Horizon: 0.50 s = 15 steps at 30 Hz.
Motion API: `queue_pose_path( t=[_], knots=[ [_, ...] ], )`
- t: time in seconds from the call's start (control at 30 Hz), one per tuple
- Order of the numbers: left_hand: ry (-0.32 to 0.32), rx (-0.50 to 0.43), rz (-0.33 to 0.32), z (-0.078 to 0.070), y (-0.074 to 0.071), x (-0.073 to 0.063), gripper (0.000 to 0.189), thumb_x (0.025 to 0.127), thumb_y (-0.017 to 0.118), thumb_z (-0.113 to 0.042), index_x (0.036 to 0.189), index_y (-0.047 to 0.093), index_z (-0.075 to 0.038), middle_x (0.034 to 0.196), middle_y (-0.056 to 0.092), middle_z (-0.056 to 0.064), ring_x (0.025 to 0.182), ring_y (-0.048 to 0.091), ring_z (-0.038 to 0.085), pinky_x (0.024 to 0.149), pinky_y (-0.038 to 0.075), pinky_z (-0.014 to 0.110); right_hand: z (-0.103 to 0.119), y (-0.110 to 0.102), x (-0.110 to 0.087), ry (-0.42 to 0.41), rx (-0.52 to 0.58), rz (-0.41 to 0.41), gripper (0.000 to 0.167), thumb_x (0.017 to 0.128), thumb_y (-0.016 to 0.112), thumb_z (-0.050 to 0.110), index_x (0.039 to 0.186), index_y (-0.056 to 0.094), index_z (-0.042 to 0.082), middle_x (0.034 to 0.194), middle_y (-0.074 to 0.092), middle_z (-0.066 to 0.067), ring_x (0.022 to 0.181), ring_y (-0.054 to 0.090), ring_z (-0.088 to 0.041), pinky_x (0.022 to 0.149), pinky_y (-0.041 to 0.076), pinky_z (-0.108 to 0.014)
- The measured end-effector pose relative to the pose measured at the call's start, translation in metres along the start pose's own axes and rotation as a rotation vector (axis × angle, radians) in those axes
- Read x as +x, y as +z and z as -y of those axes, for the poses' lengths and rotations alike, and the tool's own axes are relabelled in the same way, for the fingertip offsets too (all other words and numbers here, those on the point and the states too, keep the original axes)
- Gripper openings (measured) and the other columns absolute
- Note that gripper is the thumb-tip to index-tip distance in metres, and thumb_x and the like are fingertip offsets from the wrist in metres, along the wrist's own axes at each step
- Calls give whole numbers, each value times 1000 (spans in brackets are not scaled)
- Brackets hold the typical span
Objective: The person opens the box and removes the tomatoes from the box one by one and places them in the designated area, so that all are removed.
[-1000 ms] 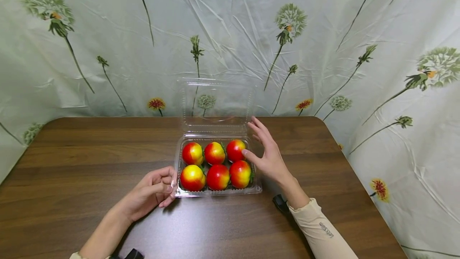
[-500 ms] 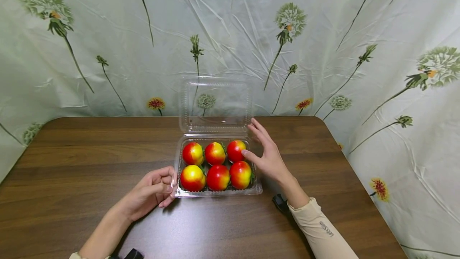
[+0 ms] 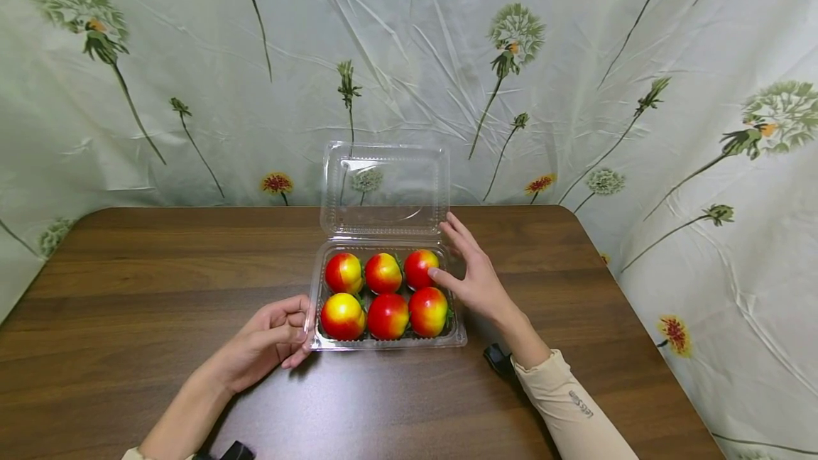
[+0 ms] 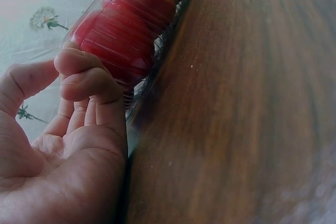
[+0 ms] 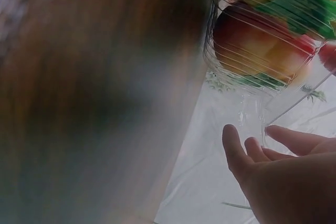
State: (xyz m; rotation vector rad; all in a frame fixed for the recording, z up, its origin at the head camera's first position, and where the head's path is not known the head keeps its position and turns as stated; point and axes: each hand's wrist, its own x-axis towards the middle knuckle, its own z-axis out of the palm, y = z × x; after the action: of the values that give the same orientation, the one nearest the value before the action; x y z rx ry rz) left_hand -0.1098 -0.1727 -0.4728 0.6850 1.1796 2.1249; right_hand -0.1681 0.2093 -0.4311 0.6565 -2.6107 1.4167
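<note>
A clear plastic clamshell container (image 3: 390,346) sits on the table with its hinged lid (image 3: 386,190) raised at the back. Inside lie several round red-and-yellow fruits (image 3: 387,315) with green leaves, in two rows. My left hand (image 3: 271,336) pinches the container's left rim between thumb and fingers; in the left wrist view the fingertips (image 4: 79,61) meet at that edge. At the other side my right hand (image 3: 476,272) is spread, its thumb near the back right fruit (image 3: 420,268). Its longer fingers reach up beside the lid's lower right corner, extended in the right wrist view.
The brown wooden table (image 3: 160,282) has rounded back corners. Right behind it hangs a pale curtain (image 3: 409,41) printed with dandelions, close to the raised lid. Black wrist straps (image 3: 497,360) and a cream sleeve (image 3: 569,403) show at the arms.
The lid has tilted further back, away from me, and its outline looks narrower. Both hands and the fruits have stayed almost in place.
</note>
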Motion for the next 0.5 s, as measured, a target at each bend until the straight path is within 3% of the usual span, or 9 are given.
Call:
queue_pose_path(
  t=[0.27,0.5],
  knots=[
    [-4,1,-1,0,0,0,25,100,35,14,109,53,-2,91,69,2,66,54,17,54,39,24,-1,-1,-1,77,-8,38,85,92,77,39,162,39,8,175,22,-5,154,37,-32,119,41,-57],
    [3,2,6,0,0,1,26,100,35,14,109,53,-2,91,70,2,65,52,19,52,33,30,-4,-1,-1,99,0,85,90,93,76,43,165,33,11,177,17,-4,156,35,-32,120,40,-56]
  ],
)
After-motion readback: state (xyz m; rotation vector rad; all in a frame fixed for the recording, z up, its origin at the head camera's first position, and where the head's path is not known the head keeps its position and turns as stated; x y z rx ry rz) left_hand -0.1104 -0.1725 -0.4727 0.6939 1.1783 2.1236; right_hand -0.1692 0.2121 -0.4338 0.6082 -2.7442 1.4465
